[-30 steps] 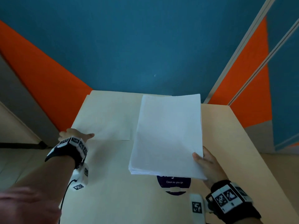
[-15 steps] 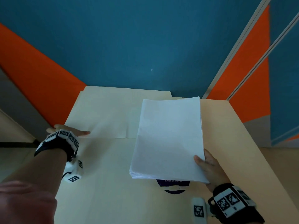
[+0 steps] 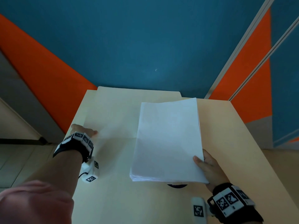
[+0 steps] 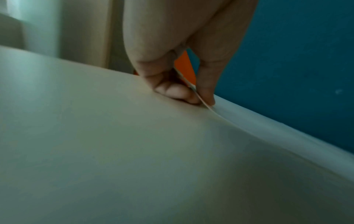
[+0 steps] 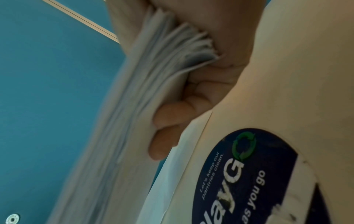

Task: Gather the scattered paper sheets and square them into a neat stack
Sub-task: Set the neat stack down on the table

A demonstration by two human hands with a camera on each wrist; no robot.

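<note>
While the right hand (image 3: 208,167) grips the paper stack (image 3: 168,141) (lifted), the left hand (image 4: 184,63) pinches a loose sheet (image 3: 111,120).

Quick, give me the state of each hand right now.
Left hand: closed, pinching the edge of a loose sheet on the table.
Right hand: closed, gripping the paper stack by its near right corner.

I take this for an office pantry or break corner. A sticker (image 5: 247,180) on the pale table (image 3: 226,143) reads "Let's keep our pantries clean", with a recycling mark. Behind the table I see teal and orange wall panels (image 3: 145,46) split by a metal strip (image 3: 242,54), like office partitions.
</note>
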